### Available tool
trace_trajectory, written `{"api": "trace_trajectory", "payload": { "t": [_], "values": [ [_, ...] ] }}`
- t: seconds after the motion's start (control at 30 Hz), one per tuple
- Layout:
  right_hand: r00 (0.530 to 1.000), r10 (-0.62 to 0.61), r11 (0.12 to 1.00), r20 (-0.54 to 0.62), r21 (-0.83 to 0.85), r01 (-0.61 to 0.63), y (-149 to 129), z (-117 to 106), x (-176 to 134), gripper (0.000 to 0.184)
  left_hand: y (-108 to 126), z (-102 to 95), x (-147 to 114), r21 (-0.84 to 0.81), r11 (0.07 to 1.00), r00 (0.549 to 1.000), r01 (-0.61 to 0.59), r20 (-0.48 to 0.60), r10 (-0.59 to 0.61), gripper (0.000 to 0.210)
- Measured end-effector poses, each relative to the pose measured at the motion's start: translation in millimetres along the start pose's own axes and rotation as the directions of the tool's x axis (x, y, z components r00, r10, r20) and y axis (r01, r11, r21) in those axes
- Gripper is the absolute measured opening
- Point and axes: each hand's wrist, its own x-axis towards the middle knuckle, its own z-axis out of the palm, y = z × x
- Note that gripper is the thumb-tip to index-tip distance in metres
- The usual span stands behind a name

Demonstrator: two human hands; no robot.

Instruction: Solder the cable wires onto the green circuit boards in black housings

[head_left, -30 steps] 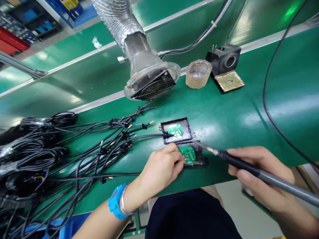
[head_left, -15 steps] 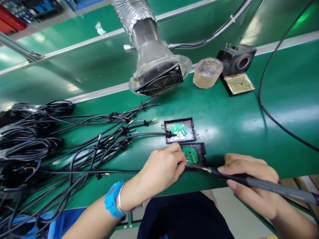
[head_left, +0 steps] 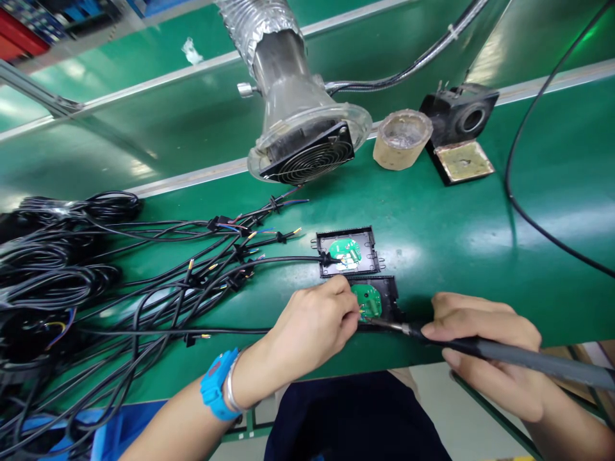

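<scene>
My right hand grips a soldering iron like a pen. The iron's metal tip reaches left to the near edge of a green circuit board, which lies in an open black plastic case. At the left side of that board, my left hand is closed in a pinch on a wire, and a small yellow end shows by the fingertips. A black cable runs in from the left and passes beneath my left wrist. Those fingers cover part of the case and the board.
Just behind is a second black case with a board and cable in it. Many black cables with bare coloured ends spread over the left. A fume extractor hangs above. A round tub and an iron stand are at the back right.
Almost nothing differs. My right hand and the soldering iron have shifted very slightly, with the iron's tip still at the board. My left hand stays in place.
</scene>
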Motion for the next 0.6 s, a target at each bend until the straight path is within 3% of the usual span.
{"api": "trace_trajectory", "payload": {
  "t": [0.6],
  "values": [
    [0.993, -0.056, 0.998, 0.107, 0.031, 0.053, 3.6, -4.0, 11.4, 0.028, 1.8, -1.9, 1.9, -0.008, 1.0, 0.999, 0.026, 0.025, -0.026, 0.012]
  ]
}}
